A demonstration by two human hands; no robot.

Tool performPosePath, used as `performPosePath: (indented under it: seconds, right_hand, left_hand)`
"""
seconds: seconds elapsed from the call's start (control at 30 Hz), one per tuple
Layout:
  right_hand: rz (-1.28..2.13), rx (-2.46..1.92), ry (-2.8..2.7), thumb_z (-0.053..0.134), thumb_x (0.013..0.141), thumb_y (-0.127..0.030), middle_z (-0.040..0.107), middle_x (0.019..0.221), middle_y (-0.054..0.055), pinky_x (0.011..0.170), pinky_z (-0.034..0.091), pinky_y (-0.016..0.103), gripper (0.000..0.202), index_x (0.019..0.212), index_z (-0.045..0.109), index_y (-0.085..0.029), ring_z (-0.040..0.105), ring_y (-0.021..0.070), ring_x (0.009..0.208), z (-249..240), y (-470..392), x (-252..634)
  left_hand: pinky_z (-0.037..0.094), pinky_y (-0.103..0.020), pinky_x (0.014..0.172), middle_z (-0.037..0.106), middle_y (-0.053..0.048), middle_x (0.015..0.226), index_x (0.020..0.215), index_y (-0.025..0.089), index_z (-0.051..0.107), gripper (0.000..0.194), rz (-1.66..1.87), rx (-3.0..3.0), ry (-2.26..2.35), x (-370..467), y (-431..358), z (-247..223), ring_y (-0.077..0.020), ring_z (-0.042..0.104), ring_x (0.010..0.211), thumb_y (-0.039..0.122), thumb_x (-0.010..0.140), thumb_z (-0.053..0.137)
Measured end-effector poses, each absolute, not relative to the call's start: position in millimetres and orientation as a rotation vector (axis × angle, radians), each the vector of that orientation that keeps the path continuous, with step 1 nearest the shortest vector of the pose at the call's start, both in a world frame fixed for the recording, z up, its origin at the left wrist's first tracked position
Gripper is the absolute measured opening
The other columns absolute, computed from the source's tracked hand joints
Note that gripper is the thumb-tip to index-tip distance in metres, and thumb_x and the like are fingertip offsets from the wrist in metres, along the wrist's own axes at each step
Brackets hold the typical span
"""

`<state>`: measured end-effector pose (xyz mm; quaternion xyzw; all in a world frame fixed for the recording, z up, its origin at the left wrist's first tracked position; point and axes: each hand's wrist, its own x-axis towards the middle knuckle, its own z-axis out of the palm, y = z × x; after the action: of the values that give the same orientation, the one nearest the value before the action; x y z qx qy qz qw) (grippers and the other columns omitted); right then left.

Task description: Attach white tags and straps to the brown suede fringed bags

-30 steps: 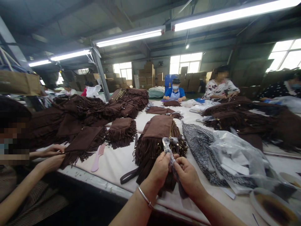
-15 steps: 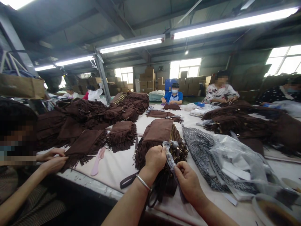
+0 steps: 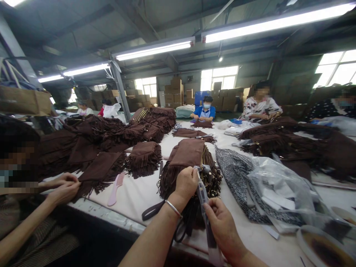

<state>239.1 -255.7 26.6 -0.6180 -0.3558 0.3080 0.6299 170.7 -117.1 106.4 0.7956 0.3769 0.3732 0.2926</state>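
Observation:
A clear plastic sleeve is stretched between my two hands, with a dark brown strap showing inside its lower part. My left hand, a silver bangle on its wrist, closes on the sleeve's upper end. Lower down, my right hand pinches the sleeve between thumb and fingers. Behind them lies a stack of brown fringed suede bags, with gold zips and metal clasps along its right side. A brown strap loop from the stack rests at the table edge.
A pink comb and another fringed bag lie to the left. A co-worker's hands hold a bag there. Right are grey knit fabric, a clear plastic bag and a round tub. Other people sit across the table.
The plastic, bunched up around the strap before, is now drawn out long and straight down past my right hand. My right hand has moved slightly down.

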Motion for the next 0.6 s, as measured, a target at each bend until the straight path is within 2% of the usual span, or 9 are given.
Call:
performPosePath:
  seconds: [0.13,0.23,0.3,0.37,0.5,0.6]
  right_hand:
    - [0.726,-1.417,-0.825,0.058,0.084,-0.059,0.052,0.06,-0.005,0.05,0.038,0.024,0.038,0.081,0.051,-0.022,0.047,0.0133,0.054,25.4,-255.1,240.4]
    - [0.701,-1.4,-0.852,0.059,0.083,-0.058,0.059,0.067,-0.003,0.055,0.043,0.025,0.037,0.081,0.052,-0.022,0.055,0.0155,0.06,26.8,-252.4,235.0]
    - [0.672,-1.394,-0.902,0.059,0.084,-0.057,0.063,0.074,0.0,0.059,0.047,0.026,0.036,0.078,0.052,-0.021,0.058,0.0169,0.065,30.1,-251.5,230.2]
    - [0.655,-1.42,-0.991,0.057,0.086,-0.055,0.064,0.076,0.001,0.059,0.047,0.027,0.036,0.074,0.051,-0.022,0.058,0.0168,0.064,35.6,-252.3,229.1]
    - [0.556,-1.483,-1.202,0.045,0.095,-0.048,0.057,0.062,-0.002,0.05,0.044,0.025,0.032,0.077,0.053,-0.022,0.054,0.0149,0.053,56.3,-252.4,248.7]
    - [0.248,-1.456,-1.471,0.045,0.096,-0.035,0.064,0.078,0.003,0.066,0.05,0.029,0.022,0.094,0.061,-0.021,0.061,0.0175,0.07,79.4,-240.7,275.5]
  left_hand:
    - [0.042,-0.028,0.06,0.063,-0.004,0.069,0.076,0.019,0.056,0.046,0.89,1.81,0.965,156.5,-145.9,83.9,-0.0164,0.058,0.062,0.054,0.095,0.032]
    - [0.045,-0.028,0.06,0.064,-0.005,0.071,0.08,0.016,0.059,0.051,0.708,1.334,0.762,151.0,-168.7,72.7,-0.0171,0.06,0.064,0.065,0.086,0.046]
    - [0.047,-0.028,0.064,0.063,-0.004,0.071,0.077,0.015,0.06,0.048,0.726,1.185,0.694,151.1,-176.8,71.4,-0.017,0.059,0.067,0.063,0.079,0.058]
    - [0.047,-0.027,0.064,0.061,-0.003,0.069,0.075,0.015,0.06,0.044,0.795,1.137,0.705,151.4,-177.4,73.3,-0.0153,0.058,0.065,0.058,0.078,0.062]
    - [0.038,-0.02,0.049,0.05,0.004,0.064,0.078,0.017,0.052,0.035,0.671,0.991,0.712,142.6,-163.3,80.6,-0.0073,0.045,0.049,0.052,0.081,0.06]
    - [0.024,-0.014,0.042,0.041,0.008,0.064,0.082,0.019,0.047,0.031,0.478,0.912,0.66,130.9,-150.6,87.6,-0.0021,0.031,0.042,0.046,0.081,0.063]
